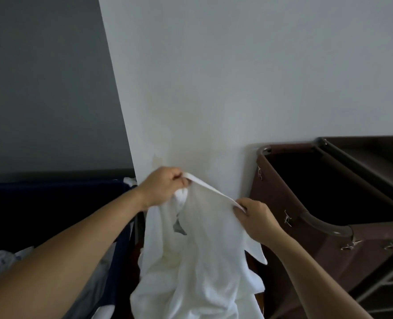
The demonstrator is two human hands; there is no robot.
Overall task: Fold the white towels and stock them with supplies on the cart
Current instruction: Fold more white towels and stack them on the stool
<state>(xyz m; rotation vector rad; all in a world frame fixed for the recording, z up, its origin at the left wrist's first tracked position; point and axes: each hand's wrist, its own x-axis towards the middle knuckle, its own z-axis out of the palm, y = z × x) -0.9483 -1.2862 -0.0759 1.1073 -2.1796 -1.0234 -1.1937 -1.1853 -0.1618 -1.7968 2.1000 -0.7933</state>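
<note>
A white towel point(197, 256) hangs in front of me, bunched and unfolded, reaching down out of view. My left hand point(162, 188) grips its top hem at the upper left. My right hand point(256, 218) pinches the same hem lower and to the right, so the edge runs taut between the two hands. The cart point(329, 238) stands at the right, with a brown fabric bag on a metal frame and a dark open top.
A white wall point(237, 88) rises straight ahead behind the towel. At the left stands a dark blue bin point(52, 203) with pale linen point(4, 261) in it. Metal cart shelves point(389, 286) show at the lower right.
</note>
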